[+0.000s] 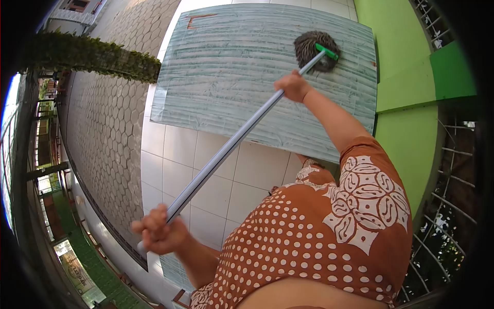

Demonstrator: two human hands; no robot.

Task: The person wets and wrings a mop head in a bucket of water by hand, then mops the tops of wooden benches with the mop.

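Note:
Across the middle of the view runs a mop [231,144] with a long blue-grey metal pole. Its shaggy grey strings [309,45] and green clamp rest on the far right part of a pale teal, streaked flat surface [231,77]. My right hand [294,86] is closed around the pole a short way below the mop head. Down at the lower left, my left hand [162,232] wraps the pole close to its end. The pole slants from lower left to upper right.
White floor tiles [211,170] lie between me and the teal surface. A bright green wall [396,72] borders the right side, with metal grating [447,195] beside it. Hexagonal paving [108,123] stretches along the left. A leafy-covered post [98,56] stands at the upper left.

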